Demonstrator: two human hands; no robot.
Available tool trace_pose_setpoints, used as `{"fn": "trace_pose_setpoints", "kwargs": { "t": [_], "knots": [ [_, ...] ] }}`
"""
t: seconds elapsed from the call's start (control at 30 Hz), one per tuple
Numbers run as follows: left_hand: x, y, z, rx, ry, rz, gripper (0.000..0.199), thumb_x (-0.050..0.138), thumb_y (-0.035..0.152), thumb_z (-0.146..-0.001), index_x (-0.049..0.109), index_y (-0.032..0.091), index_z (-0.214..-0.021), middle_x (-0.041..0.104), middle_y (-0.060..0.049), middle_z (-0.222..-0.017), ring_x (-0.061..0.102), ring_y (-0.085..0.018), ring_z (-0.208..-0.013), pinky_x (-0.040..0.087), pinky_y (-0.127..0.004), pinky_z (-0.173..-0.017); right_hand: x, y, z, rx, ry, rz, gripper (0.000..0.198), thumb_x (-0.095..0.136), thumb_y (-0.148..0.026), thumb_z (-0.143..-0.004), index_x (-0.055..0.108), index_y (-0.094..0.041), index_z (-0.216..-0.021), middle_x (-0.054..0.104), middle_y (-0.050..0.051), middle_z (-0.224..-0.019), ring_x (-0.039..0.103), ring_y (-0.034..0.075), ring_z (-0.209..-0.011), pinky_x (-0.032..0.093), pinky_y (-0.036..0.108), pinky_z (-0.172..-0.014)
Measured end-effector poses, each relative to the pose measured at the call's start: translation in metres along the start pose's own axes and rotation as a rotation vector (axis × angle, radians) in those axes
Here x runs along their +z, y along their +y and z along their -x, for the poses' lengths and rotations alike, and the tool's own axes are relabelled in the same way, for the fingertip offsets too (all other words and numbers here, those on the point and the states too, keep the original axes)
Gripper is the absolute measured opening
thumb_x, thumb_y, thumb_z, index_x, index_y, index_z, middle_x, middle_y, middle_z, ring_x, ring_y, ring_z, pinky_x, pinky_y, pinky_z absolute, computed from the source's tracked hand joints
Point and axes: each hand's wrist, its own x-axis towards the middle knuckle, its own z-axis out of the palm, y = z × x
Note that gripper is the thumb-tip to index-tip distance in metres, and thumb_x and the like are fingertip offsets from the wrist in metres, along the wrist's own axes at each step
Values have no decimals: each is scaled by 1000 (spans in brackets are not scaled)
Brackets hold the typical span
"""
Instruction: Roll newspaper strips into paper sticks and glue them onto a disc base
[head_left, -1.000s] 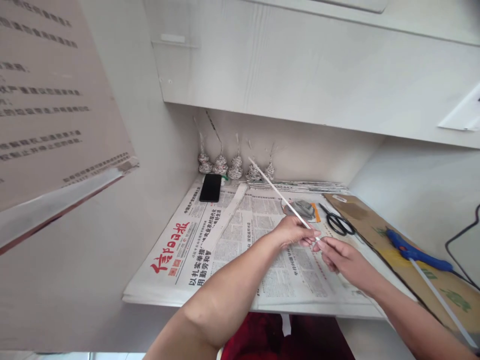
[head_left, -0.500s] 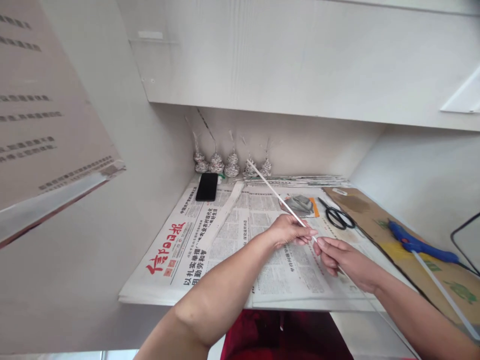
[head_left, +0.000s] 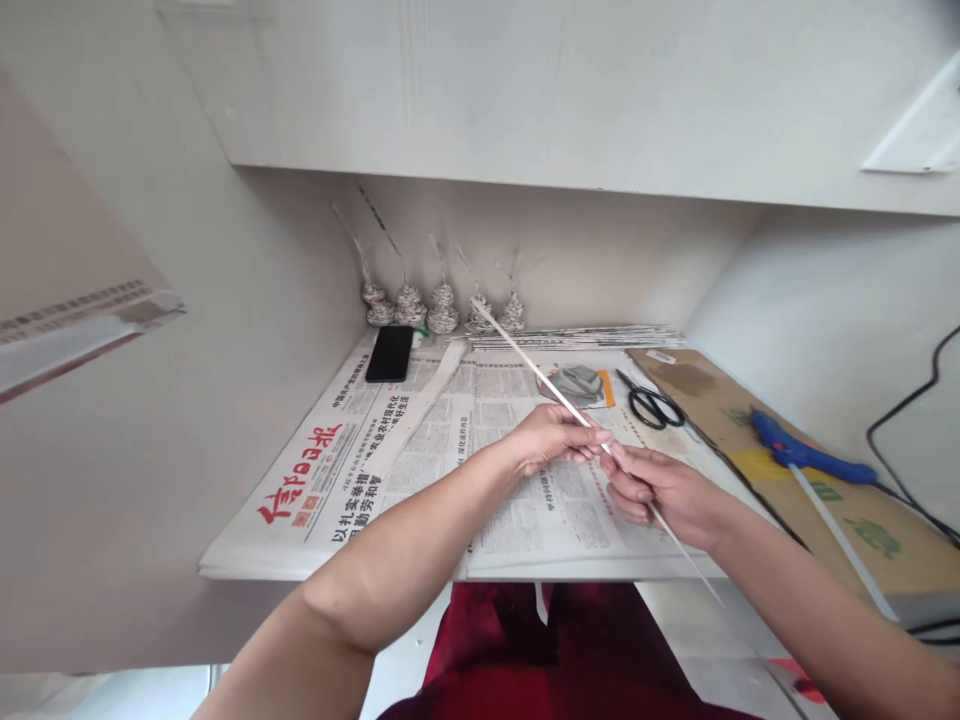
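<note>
Above the newspaper point(head_left: 510, 520), both hands grip a slim white rolled-paper stick point(head_left: 529, 362) held on a slant. My left hand point(head_left: 555, 438) pinches it between thumb and fingers. Just below and to the right, my right hand point(head_left: 664, 490) has its fingers closed around the lower part, close to the left fingertips. A thin length comes out under the right hand toward the lower right, where its end blurs. The stick's far tip passes in front of several small gourd shapes woven from printed paper point(head_left: 443, 308) by the back wall.
A black phone point(head_left: 389, 354) and a white paper strip point(head_left: 427, 400) lie left. Behind is a bundle of thin paper sticks point(head_left: 585, 338). Right are a grey lump point(head_left: 577, 382), black scissors point(head_left: 654, 407) and a blue glue gun point(head_left: 814, 450) on cardboard point(head_left: 697, 390). A shelf panel point(head_left: 487, 90) overhangs.
The whole scene has shifted left and up as the head view tilted down. Both hands keep their hold on the stick, with little visible change in their pose.
</note>
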Motion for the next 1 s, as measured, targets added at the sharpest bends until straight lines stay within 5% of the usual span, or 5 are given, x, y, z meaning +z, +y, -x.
{"fn": "trace_pose_setpoints", "kwargs": {
  "t": [0.23,0.43,0.63,0.8,1.0],
  "knots": [
    [-5,-1,-3,52,65,-7,40,85,36,-54,64,9,-76,61,0,-60,54,-5,-52,41,-17,-49,3,4,12,-285,429,784,30,52,-50,-85,55,-22,-74,45,-2,-57,41,14,-53,32,28,-53],
    [-3,8,3,85,28,11,38,85,32,-56,64,9,-78,62,-1,-60,55,-5,-52,43,-16,-50,4,-8,18,-54,139,291,40,43,-59,-87,52,-20,-79,36,-7,-52,41,11,-44,33,25,-47],
    [-5,7,1,95,13,1,35,84,30,-58,63,8,-76,61,-1,-60,55,-5,-51,43,-16,-49,8,-8,14,-223,377,618,36,52,-56,-83,55,-20,-77,45,-4,-54,42,11,-48,35,26,-50],
    [-6,11,5,102,-10,-6,33,83,28,-60,64,7,-77,61,-1,-61,55,-5,-52,43,-17,-51,8,-10,12,-16,63,86,34,51,-53,-85,48,-21,-75,28,-9,-51,34,9,-44,31,23,-45],
    [-11,9,1,99,30,-32,34,82,33,-59,65,8,-75,59,0,-58,53,-5,-51,41,-17,-49,7,-14,-4,-157,225,416,37,56,-56,-82,56,-19,-80,46,-5,-53,45,10,-48,37,25,-50]
  ]
}}
